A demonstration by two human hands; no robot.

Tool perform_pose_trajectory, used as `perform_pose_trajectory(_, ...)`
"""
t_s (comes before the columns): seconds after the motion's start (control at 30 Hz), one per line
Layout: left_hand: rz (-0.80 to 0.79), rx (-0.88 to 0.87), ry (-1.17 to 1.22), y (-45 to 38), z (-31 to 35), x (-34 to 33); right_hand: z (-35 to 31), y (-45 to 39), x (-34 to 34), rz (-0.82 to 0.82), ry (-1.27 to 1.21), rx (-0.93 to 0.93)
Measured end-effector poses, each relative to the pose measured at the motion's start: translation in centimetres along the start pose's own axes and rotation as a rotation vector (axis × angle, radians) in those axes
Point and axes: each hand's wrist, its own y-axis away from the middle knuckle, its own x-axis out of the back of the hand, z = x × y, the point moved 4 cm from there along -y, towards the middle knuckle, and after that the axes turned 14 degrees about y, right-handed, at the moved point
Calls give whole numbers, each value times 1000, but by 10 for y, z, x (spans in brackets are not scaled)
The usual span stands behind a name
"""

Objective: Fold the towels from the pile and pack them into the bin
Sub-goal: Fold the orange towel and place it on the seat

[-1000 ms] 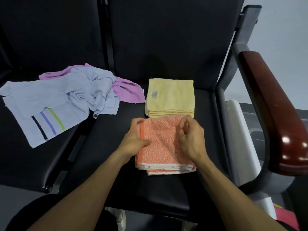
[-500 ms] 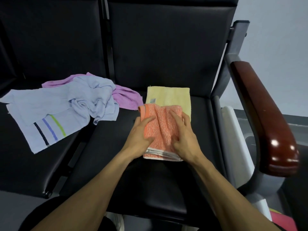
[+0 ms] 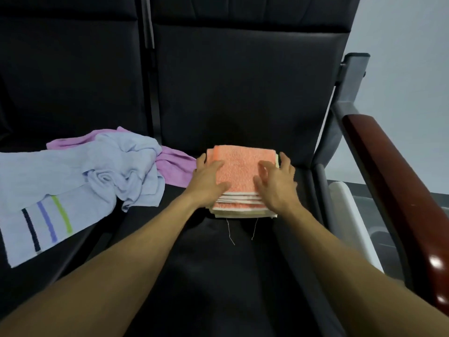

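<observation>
Folded orange towel (image 3: 239, 170) lay squared on top of the folded yellow towel (image 3: 245, 214), whose edge showed only as a pale strip along the near side and a sliver at the far right corner. The stack sat on the black seat (image 3: 218, 263) of the right-hand chair, two loose threads trailing from its front edge.

Left hand (image 3: 209, 177) rested flat on the orange towel's left side, fingers straight, thumb along the left edge. Right hand (image 3: 277, 183) sat on the right side, fingers spread and only slightly bent, fingertips near the far right corner. Neither grip closed round anything; both looked like pressing or tidying.

Progress, as judged: two towels folded and stacked. Still unfolded on the neighbouring seat, well apart from the stack: a light blue towel (image 3: 80, 181) with black, violet and green stripes, crumpled, and a purple towel (image 3: 175, 166) partly beneath it. No bin clearly in view; a white object (image 3: 349, 215) showed between the seat and the wooden armrest (image 3: 398, 190), identity uncertain. So packing appeared not yet begun.

No brand, label or writing legible.
</observation>
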Motion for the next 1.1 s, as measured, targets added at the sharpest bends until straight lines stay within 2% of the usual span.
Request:
perform_pose_trajectory(0.13,0,-98,-125,-13,-19,-21,-7,-7,-29,38,211,157)
perform_pose_trajectory(0.27,94,-197,-223,-23,-29,-33,3,-20,-49,-7,180,119)
perform_pose_trajectory(0.47,56,-140,-206,-38,-46,-47,12,-23,-64,19,186,122)
perform_pose_trajectory(0.63,-54,-73,-268,-39,-39,-39,7,-27,-53,-113,268,111)
perform_pose_trajectory(0.67,-65,-74,-272,-36,-36,-34,2,-27,-46,-110,301,111)
perform_pose_trajectory(0.73,-53,-76,-251,-23,-31,-22,-16,-20,-29,4,327,139)
perform_pose_trajectory(0.8,15,-76,-237,-7,-28,-4,-42,-9,-16,122,269,209)
perform_pose_trajectory(0.87,126,-64,-250,8,-29,20,-72,-1,-14,127,193,285)
perform_pose_trajectory(0.97,284,26,-241,31,-47,63,-121,6,-28,40,177,408)
perform_pose_trajectory(1.1,443,187,-63,65,-88,105,-178,17,-70,-161,100,498)
